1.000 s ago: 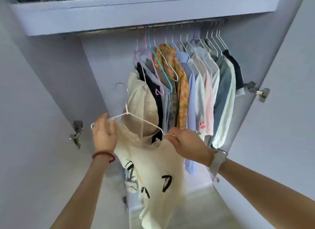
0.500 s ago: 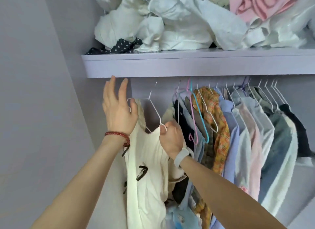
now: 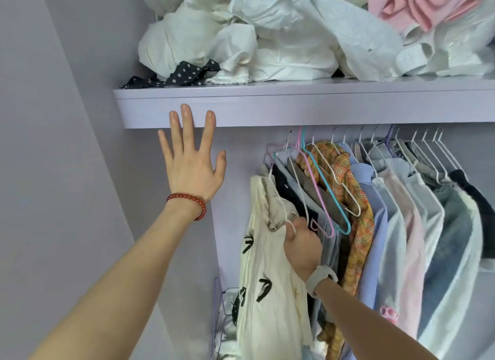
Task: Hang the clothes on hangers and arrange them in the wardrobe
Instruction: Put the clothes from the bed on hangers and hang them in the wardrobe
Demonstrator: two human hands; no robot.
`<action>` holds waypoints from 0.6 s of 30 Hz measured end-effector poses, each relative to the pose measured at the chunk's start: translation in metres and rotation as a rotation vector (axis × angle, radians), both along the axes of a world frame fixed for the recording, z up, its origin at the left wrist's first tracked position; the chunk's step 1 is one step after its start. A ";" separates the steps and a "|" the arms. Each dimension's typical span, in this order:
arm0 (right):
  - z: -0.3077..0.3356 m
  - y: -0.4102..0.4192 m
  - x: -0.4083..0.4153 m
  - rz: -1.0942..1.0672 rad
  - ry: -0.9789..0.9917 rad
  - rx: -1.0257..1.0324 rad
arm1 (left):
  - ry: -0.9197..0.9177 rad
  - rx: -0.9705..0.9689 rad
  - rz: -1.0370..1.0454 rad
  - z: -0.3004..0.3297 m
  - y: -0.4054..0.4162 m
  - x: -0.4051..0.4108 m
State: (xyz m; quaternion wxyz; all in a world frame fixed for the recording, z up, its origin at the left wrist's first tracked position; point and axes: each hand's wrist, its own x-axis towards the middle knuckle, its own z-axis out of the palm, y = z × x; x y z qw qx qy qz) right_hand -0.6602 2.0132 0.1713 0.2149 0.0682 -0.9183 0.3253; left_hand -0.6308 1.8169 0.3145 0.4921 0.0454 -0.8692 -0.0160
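Head view: we face a pale lilac wardrobe whose shelf carries a heap of crumpled white clothes, a pink piece and a black dotted cloth. Below it, shirts hang in a tight row on white, pink and blue hangers. Our cream shirt with black brush marks hangs at the left end of that row on a white hanger. Our left hand is spread flat, fingertips over the shelf's front edge, grasping nothing. Our right hand is curled around the cream shirt's shoulder and hanger wire. We can read no writing.
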 end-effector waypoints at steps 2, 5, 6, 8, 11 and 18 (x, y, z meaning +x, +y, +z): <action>0.003 -0.009 0.001 0.032 0.029 0.019 | 0.021 -0.003 -0.021 -0.002 -0.001 -0.003; 0.027 -0.023 -0.012 -0.019 0.074 -0.034 | 0.052 0.006 -0.033 -0.004 -0.004 -0.007; 0.038 -0.029 -0.018 -0.042 0.089 -0.058 | 0.060 0.010 -0.033 -0.004 -0.004 -0.008; 0.056 -0.037 -0.032 -0.075 0.114 -0.108 | 0.068 0.019 -0.038 -0.005 -0.004 -0.009; 0.073 -0.044 -0.053 -0.131 0.072 -0.131 | 0.072 0.040 -0.052 -0.006 -0.003 -0.011; 0.059 -0.048 -0.065 -0.144 -0.068 -0.053 | 0.058 0.042 -0.038 -0.006 -0.003 -0.010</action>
